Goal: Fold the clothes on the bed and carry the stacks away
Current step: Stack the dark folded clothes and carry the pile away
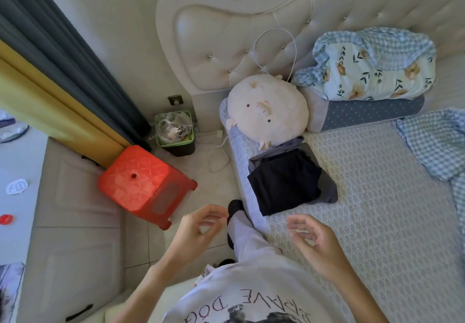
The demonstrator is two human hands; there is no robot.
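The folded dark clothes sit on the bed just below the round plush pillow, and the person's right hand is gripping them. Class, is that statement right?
Not quite. The head view shows the folded dark clothes on the bed just below the round plush pillow, but the right hand grips nothing: it hovers open, short of them. The left hand is empty too.

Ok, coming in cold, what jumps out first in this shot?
The bright red stool on the floor left of the bed grabs the eye, then the round pig plush at the headboard. Just below the plush sits a folded dark stack of clothes near the bed's edge, with both hands empty in front.
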